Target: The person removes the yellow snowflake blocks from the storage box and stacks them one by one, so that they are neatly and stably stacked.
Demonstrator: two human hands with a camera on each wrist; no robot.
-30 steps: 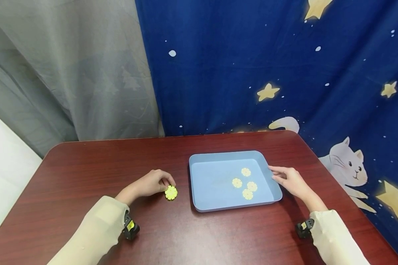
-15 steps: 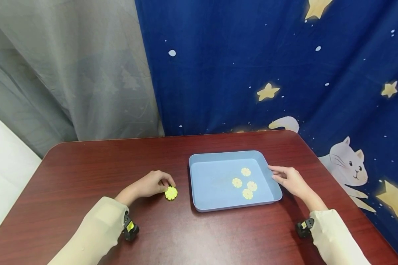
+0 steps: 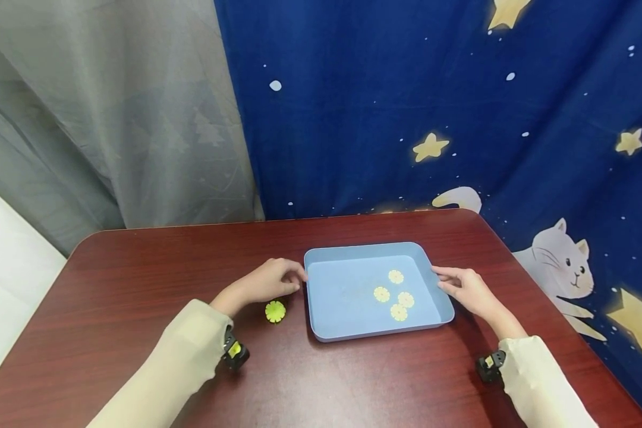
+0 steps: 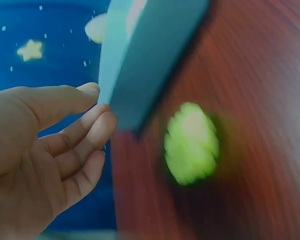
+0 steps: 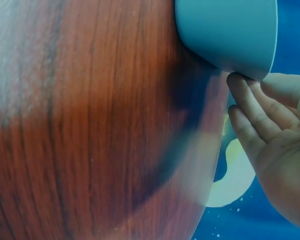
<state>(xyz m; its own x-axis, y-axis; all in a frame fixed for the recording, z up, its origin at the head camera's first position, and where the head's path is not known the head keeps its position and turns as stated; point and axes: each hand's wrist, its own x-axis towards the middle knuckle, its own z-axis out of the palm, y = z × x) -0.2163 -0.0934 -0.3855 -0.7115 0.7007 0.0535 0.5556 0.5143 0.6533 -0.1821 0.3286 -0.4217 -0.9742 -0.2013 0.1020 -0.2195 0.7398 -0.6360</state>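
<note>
My left hand [image 3: 270,280] is at the left side of a shallow blue tray [image 3: 342,334], fingertips at its rim. In the left wrist view the thumb and fingers lie apart, with nothing seen between them. Just below that hand, a yellow-green notched, flower-shaped disc [image 3: 275,311] rests on the table; it looks thick but blurred in the left wrist view [image 4: 191,144]. My right hand [image 3: 472,292] touches the tray's right side with nearly straight fingers; in the right wrist view fingertips meet the tray's outer wall [image 5: 227,35]. Several pale yellow flower-shaped discs [image 3: 398,312] lie flat inside the tray.
Everything stands on a dark red wooden table [image 3: 155,261]. A grey curtain [image 3: 166,119] and a blue star-patterned curtain [image 3: 353,119] hang behind its far edge. Black wrist cameras [image 3: 236,352] sit on both forearms.
My left hand has left the flower-shaped disc and moved right and away from me to the tray's left rim. That disc looks greener now. The right hand and tray look unmoved.
</note>
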